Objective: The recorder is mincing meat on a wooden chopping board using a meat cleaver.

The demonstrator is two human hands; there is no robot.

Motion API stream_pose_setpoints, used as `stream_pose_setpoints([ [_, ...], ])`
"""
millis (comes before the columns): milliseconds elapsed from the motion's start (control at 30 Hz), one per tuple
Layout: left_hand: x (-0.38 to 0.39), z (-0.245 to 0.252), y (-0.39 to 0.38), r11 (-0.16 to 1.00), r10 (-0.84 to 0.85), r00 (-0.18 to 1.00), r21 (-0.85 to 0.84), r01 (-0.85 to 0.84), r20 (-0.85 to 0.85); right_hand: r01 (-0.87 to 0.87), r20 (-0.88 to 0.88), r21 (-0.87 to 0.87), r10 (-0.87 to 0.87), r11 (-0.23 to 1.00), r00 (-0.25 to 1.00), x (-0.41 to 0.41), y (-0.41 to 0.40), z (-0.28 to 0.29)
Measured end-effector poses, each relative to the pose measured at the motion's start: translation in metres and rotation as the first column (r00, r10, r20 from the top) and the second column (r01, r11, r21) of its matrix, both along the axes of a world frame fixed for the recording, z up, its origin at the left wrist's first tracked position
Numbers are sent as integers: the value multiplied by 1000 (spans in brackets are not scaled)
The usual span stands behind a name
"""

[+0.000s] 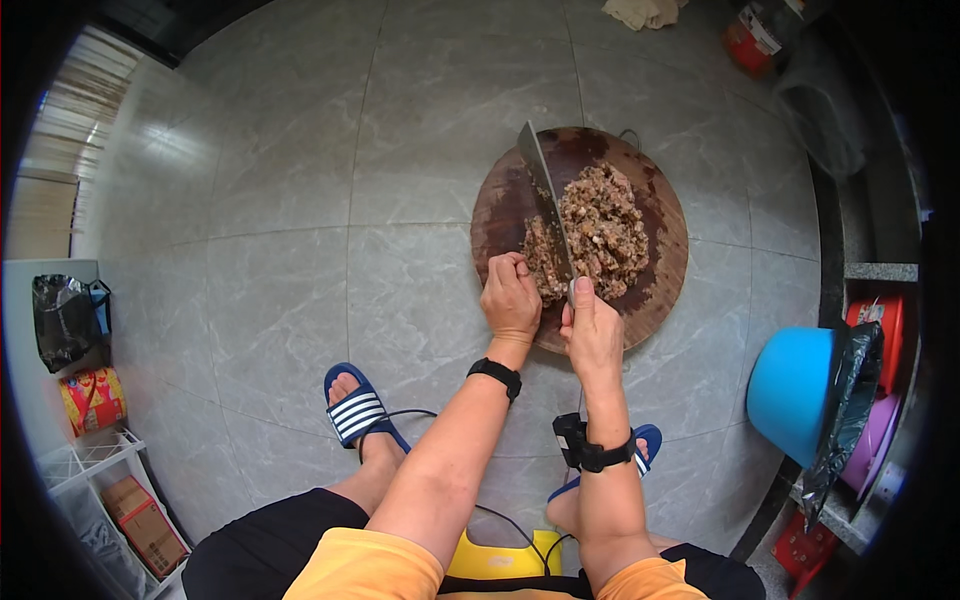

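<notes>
A round wooden chopping board (664, 289) lies on the floor in front of me, with dark wet patches on its top. My right hand (595, 330) grips the handle of a cleaver (541, 171), thumb along the top, and the blade points away from me. To the right of the blade sits a large heap of minced meat (604, 221). A smaller strip of mince (541, 259) lies on the blade's left, and bits cling to the steel. My left hand (511, 296) is curled at the board's near left edge, beside the smaller strip; no object shows in it.
Grey tiles (285, 300) cover the floor. At right, a blue basin (791, 394) and a black plastic bag (844, 420) stand by a shelf. A jar with red contents (754, 41) is at the far right. A white rack (94, 472) stands at left. A black cable (510, 517) runs near my feet.
</notes>
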State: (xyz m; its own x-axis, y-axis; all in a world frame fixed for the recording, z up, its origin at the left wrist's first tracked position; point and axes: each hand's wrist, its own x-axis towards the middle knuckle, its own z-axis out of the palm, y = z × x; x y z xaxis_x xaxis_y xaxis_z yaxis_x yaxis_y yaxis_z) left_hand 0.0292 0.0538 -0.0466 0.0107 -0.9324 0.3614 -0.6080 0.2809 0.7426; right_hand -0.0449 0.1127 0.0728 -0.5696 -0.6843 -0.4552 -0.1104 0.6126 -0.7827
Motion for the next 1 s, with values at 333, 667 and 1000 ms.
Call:
stream_pose_setpoints([
  [333, -1, 2, 1, 1000, -6, 1000, 2, 6, -13, 23, 9, 45, -24, 999, 1000, -3, 8, -18],
  [667, -1, -2, 2, 1000, 3, 1000, -2, -3, 5, 55, 70, 22, -57, 998, 996, 1, 14, -30],
  [1000, -2, -4, 1, 1000, 8, 1000, 2, -8, 26, 96, 130, 40, -101, 995, 986, 5, 14, -30],
])
